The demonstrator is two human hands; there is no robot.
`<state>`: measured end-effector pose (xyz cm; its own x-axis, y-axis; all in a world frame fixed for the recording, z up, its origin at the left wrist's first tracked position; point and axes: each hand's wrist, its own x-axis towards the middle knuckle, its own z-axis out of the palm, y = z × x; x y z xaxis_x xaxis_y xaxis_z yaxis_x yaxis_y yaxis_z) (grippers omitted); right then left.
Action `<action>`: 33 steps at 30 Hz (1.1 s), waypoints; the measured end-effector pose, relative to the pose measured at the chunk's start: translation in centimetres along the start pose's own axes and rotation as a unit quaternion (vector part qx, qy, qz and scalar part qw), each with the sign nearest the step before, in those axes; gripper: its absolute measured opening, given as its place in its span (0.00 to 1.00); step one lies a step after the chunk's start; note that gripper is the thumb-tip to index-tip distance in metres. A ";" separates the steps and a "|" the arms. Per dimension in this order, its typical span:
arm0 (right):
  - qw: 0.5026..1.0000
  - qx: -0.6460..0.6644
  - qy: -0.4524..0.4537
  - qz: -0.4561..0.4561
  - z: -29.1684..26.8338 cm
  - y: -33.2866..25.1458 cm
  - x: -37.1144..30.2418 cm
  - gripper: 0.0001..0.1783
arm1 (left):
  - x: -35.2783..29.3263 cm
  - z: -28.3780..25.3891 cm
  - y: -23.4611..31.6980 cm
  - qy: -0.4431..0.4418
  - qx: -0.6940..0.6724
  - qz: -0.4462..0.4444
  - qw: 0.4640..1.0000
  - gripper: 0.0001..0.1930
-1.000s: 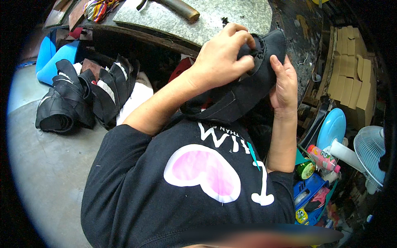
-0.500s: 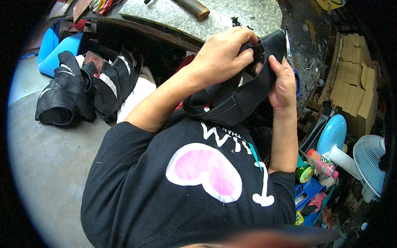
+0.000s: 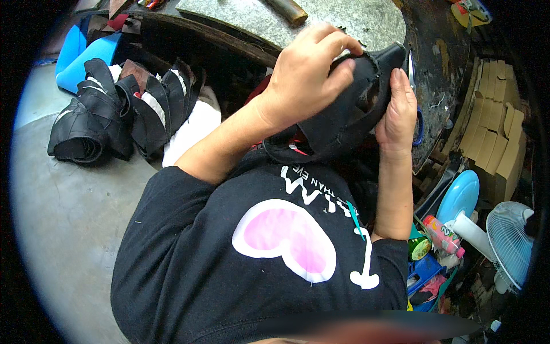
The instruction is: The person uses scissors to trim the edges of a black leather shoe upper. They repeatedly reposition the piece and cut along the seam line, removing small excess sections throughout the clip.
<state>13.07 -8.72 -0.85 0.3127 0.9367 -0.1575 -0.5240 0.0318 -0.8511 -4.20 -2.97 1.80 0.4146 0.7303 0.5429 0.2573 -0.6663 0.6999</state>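
Just off the near edge of the worktop [image 3: 435, 74], by the right-hand corner of a speckled grey slab [image 3: 240, 20], a black fabric piece [image 3: 338, 120] was held up between two bare hands. Its cloth looked matt and soft, bent into a curved, hollow form, with seam lines along the panels and a looped band sagging at the lower left. Toward its upper right tip the surface turned smoother; around the gap beside it, the edge was rough and frayed, and a dull greyish patch showed inside. The left hand [image 3: 312, 74] pinched the upper rim between thumb and bent fingers, a pale edge showing there. The right hand [image 3: 397, 112] lay along the right side, thumb upright; how tightly its partly hidden fingers closed, I could not tell. Scissors [image 3: 411, 73] with blue handles lay on the worktop near that hand, and a wooden rod [image 3: 287, 10] rested on the slab.
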 end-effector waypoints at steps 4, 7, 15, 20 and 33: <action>0.998 -0.018 -0.028 -0.050 0.7 0.2 -0.3 0.11 | -0.4 0.2 0.5 -0.008 0.037 0.083 0.996 0.16; 0.999 -0.003 -0.048 -0.007 1.1 0.0 -0.5 0.11 | -0.5 0.1 -0.1 -0.052 -0.033 -0.016 0.998 0.15; 0.997 0.030 -0.061 0.033 0.7 -0.1 -0.2 0.12 | -1.3 0.9 -1.1 -0.015 -0.034 0.058 0.998 0.10; 1.000 0.022 -0.003 0.023 1.2 0.0 -0.3 0.13 | -1.1 1.0 -0.4 0.031 0.048 0.110 0.992 0.13; 1.000 -0.013 -0.019 -0.015 2.2 0.6 -1.2 0.12 | -0.7 1.2 -0.8 0.039 0.013 0.129 0.991 0.09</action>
<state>10.60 -9.00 -0.09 0.2983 0.9478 -0.1127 -0.4944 0.0525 -0.8676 -3.67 -3.14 0.28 0.4018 0.5435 0.7370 0.1736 -0.8355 0.5214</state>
